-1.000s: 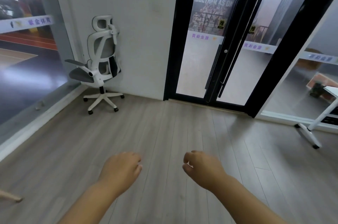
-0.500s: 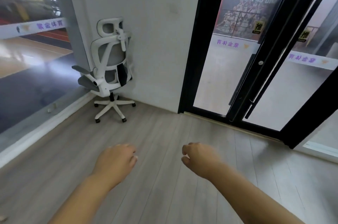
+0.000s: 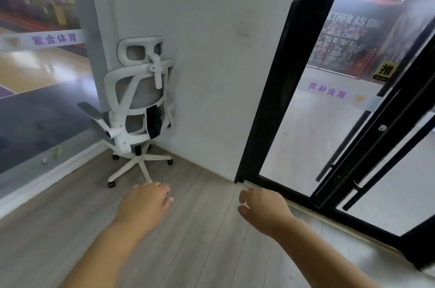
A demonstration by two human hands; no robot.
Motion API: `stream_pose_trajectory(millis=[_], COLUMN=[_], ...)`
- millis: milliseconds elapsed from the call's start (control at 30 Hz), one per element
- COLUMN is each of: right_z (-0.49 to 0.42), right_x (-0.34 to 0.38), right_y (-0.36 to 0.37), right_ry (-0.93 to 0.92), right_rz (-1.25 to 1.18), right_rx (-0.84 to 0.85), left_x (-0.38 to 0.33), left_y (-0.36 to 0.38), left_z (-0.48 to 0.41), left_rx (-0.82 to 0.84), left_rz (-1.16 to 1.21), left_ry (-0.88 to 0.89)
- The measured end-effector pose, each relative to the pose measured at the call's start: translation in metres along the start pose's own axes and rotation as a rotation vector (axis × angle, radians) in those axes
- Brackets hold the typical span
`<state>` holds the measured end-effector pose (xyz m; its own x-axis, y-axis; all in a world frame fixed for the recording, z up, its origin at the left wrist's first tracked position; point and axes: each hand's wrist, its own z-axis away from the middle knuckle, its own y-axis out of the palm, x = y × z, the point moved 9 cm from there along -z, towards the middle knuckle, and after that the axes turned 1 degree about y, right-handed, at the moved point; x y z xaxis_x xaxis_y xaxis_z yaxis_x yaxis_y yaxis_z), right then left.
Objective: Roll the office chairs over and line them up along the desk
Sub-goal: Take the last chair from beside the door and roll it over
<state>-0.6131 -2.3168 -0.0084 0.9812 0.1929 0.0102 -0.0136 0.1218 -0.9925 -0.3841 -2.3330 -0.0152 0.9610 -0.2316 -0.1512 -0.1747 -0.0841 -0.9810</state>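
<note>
1. The white office chair (image 3: 138, 109) stands in the corner, its back toward the camera, just beside the white wall (image 3: 211, 52) on its right and the glass panel (image 3: 35, 104) on its left; its five-star base rests on the grey plank floor (image 3: 200, 236).
2. Compared with half a second ago, the chair looks larger and sits closer to the hands; one leg of its base now reaches almost to the left hand's knuckles in the view.
3. The left hand (image 3: 143, 205) is stretched forward, fingers loosely curled, holding nothing; it is apart from the chair.
4. The right hand (image 3: 263, 210) reaches forward too, fingers loosely bent and empty, as before.
5. The black-framed glass door (image 3: 367, 137) now fills more of the right side; its threshold runs just past the right hand.
</note>
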Motion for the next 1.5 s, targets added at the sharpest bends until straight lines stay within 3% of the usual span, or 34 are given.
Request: stream_pose_trajectory(millis=[400,700,1067,1500], right_z=[-0.273,-0.488,-0.655,-0.83], right_x=[-0.09,-0.104,-0.002,0.115], right_y=[-0.046,-0.076,-0.108,-0.172], right_ry=[-0.14,-0.429,-0.722,-0.738], right_rz=[-0.028,0.003,-0.057,-0.157], right_rx=[-0.072,-0.028,-0.07,-0.24], left_x=[0.039,0.071,0.178,0.376], left_y=[-0.012,-0.024,-0.031,-0.026], left_z=[-0.26,-0.396,-0.475,-0.604], left_rx=[-0.083,-0.129,-0.165,-0.204], left_rz=[-0.037,-0.122,-0.168,-0.151], left_ry=[-0.101,-0.4,-0.67,-0.678])
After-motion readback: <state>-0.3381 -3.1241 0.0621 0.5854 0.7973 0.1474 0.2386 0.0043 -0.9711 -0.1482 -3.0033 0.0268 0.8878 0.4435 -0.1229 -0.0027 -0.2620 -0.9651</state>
